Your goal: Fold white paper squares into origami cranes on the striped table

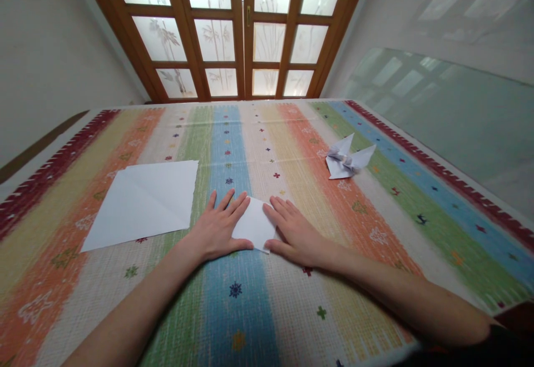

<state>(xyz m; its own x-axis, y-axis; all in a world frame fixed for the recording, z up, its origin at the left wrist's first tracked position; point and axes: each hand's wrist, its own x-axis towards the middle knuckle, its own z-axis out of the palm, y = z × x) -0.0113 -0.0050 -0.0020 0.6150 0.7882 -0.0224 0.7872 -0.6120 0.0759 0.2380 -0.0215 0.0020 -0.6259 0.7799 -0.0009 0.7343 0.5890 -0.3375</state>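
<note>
A small folded sheet of white paper (255, 223) lies flat on the tablecloth in front of me. My left hand (223, 222) rests on its left side, fingers stretched out and thumb along the near edge. On its right side lies my right hand (292, 228), palm down with the fingers extended. Parts of the paper are hidden under both hands. A larger white sheet (146, 200) with a faint diagonal crease and a ragged right edge lies to the left, apart from my left hand.
A folded white paper figure with pointed tips (348, 158) stands to the right, beyond my right hand. The striped tablecloth (237, 311) covers the table. Wooden doors with frosted panes (246, 39) stand behind the far edge, and a glossy pale panel (450, 122) is at the right.
</note>
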